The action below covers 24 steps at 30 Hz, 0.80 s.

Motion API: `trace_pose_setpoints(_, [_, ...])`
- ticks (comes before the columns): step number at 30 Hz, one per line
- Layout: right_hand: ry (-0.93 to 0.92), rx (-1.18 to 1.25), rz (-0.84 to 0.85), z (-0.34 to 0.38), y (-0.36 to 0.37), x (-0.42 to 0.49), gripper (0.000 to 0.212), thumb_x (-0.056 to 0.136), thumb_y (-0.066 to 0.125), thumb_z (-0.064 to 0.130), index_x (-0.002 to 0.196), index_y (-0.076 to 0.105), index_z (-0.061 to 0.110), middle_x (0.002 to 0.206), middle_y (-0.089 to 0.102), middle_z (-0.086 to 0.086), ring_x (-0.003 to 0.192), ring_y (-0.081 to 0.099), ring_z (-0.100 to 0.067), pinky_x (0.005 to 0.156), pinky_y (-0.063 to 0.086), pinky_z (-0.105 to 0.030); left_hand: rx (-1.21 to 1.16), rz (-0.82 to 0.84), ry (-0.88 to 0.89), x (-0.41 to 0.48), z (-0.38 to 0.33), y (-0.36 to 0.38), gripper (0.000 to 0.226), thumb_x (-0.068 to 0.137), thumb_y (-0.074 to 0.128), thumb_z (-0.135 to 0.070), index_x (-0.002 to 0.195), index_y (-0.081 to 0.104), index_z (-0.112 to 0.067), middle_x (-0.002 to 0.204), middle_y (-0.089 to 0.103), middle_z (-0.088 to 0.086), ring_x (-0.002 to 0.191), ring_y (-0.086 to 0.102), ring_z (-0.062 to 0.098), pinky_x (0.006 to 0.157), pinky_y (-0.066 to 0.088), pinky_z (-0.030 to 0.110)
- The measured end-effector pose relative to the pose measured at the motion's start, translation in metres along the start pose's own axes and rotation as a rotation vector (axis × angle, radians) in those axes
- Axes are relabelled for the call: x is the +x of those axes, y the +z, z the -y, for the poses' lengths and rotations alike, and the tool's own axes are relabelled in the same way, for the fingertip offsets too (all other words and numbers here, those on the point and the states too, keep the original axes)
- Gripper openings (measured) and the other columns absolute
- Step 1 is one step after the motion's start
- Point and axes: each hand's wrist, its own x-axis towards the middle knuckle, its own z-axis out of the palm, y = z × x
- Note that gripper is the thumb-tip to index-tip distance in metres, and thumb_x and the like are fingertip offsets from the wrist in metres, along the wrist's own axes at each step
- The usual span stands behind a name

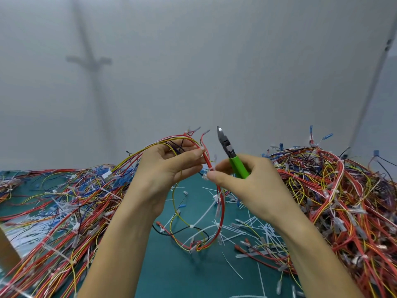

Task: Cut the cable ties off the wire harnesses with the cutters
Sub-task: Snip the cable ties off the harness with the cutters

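Note:
My left hand point(165, 168) holds a wire harness point(221, 203) of red, yellow and black wires lifted above the green mat. My right hand point(242, 179) grips the green-handled cutters point(231, 153), whose steel jaws point up and away from the wires. The thumb and forefinger of that same hand pinch a small white cable tie point(211, 168) on the red wire, just right of my left fingertips. The harness loops down from my hands to the mat, with more white ties along it.
A large tangled heap of harnesses point(343, 201) fills the right side, and another heap point(53, 207) spreads across the left. Several cut white tie pieces point(247, 229) litter the green mat point(182, 276) between my forearms. A grey wall stands behind.

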Motion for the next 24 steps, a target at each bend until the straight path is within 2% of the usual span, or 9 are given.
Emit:
trace_pose_setpoints(2, [0.014, 0.086, -0.002, 0.000, 0.005, -0.001, 0.024, 0.075, 0.081, 0.043, 0.077, 0.072, 0.021, 0.063, 0.068, 0.012, 0.057, 0.060, -0.001, 0.059, 0.048, -0.028, -0.044, 0.030, -0.008, 0.001, 0.000, -0.001, 0.023, 0.067, 0.080, 0.001, 0.086, 0.071, -0.008, 0.092, 0.075, 0.014, 0.085, 0.074, 0.027, 0.071, 0.058, 0.026])
trace_pose_setpoints(4, [0.019, 0.180, -0.017, 0.000, 0.009, -0.001, 0.021, 0.077, 0.081, 0.036, 0.073, 0.072, 0.017, 0.052, 0.060, 0.012, 0.047, 0.050, 0.001, 0.053, 0.040, -0.022, -0.088, 0.090, 0.003, 0.000, -0.001, -0.002, 0.020, 0.067, 0.077, -0.001, 0.083, 0.076, -0.013, 0.091, 0.074, 0.011, 0.087, 0.073, 0.025, 0.073, 0.058, 0.027])
trace_pose_setpoints(6, [0.008, 0.255, -0.034, 0.000, 0.012, -0.001, 0.018, 0.078, 0.081, 0.029, 0.070, 0.071, 0.017, 0.050, 0.058, 0.013, 0.045, 0.049, 0.001, 0.050, 0.039, -0.016, -0.072, 0.088, 0.044, -0.001, -0.002, -0.001, 0.018, 0.066, 0.083, -0.009, 0.080, 0.076, -0.017, 0.084, 0.073, 0.005, 0.082, 0.073, 0.020, 0.070, 0.057, 0.025])
trace_pose_setpoints(8, [-0.009, 0.322, -0.073, 0.001, 0.014, -0.001, 0.018, 0.079, 0.082, 0.025, 0.067, 0.070, 0.018, 0.053, 0.061, 0.011, 0.045, 0.049, 0.001, 0.047, 0.039, -0.013, -0.003, 0.006, 0.071, -0.001, -0.001, 0.002, 0.015, 0.066, 0.082, -0.020, 0.079, 0.074, -0.019, 0.077, 0.070, 0.000, 0.071, 0.072, 0.016, 0.062, 0.056, 0.022])
trace_pose_setpoints(12, [-0.058, 0.353, -0.192, 0.000, 0.018, -0.001, 0.018, 0.079, 0.081, 0.024, 0.066, 0.070, 0.020, 0.057, 0.064, 0.007, 0.049, 0.050, -0.003, 0.050, 0.041, -0.017, 0.197, -0.086, 0.028, 0.000, 0.001, 0.004, 0.006, 0.083, 0.074, -0.024, 0.086, 0.069, -0.021, 0.077, 0.068, -0.008, 0.055, 0.065, 0.012, 0.047, 0.050, 0.021])
trace_pose_setpoints(15, [-0.071, 0.349, -0.277, -0.001, 0.019, 0.000, 0.015, 0.079, 0.081, 0.026, 0.069, 0.070, 0.021, 0.058, 0.064, 0.009, 0.052, 0.052, -0.003, 0.052, 0.044, -0.021, 0.275, -0.046, -0.082, -0.001, 0.001, 0.000, 0.010, 0.091, 0.064, -0.031, 0.094, 0.067, -0.021, 0.101, 0.069, -0.005, 0.068, 0.072, 0.011, 0.049, 0.052, 0.021])
trace_pose_setpoints(18, [-0.053, 0.362, -0.336, -0.002, 0.019, 0.001, 0.016, 0.080, 0.080, 0.026, 0.068, 0.070, 0.022, 0.055, 0.061, 0.011, 0.051, 0.051, -0.004, 0.055, 0.043, -0.026, 0.193, -0.015, -0.193, 0.000, -0.003, -0.006, 0.020, 0.096, 0.058, -0.030, 0.101, 0.065, -0.013, 0.117, 0.066, 0.003, 0.086, 0.074, 0.015, 0.054, 0.057, 0.027])
trace_pose_setpoints(21, [-0.022, 0.381, -0.365, -0.004, 0.018, 0.002, 0.018, 0.080, 0.079, 0.025, 0.066, 0.069, 0.021, 0.056, 0.062, 0.011, 0.052, 0.051, -0.004, 0.057, 0.044, -0.030, 0.060, 0.058, -0.215, 0.001, -0.010, -0.019, 0.026, 0.099, 0.051, -0.024, 0.108, 0.067, -0.005, 0.119, 0.069, 0.008, 0.098, 0.072, 0.020, 0.060, 0.059, 0.031])
trace_pose_setpoints(24, [0.007, 0.418, -0.365, -0.003, 0.016, 0.001, 0.014, 0.081, 0.078, 0.024, 0.070, 0.071, 0.024, 0.059, 0.064, 0.009, 0.057, 0.056, -0.004, 0.061, 0.049, -0.033, 0.121, 0.149, -0.168, -0.002, -0.014, -0.032, 0.025, 0.096, 0.052, -0.016, 0.111, 0.069, -0.006, 0.116, 0.072, 0.002, 0.102, 0.071, 0.020, 0.064, 0.060, 0.028])
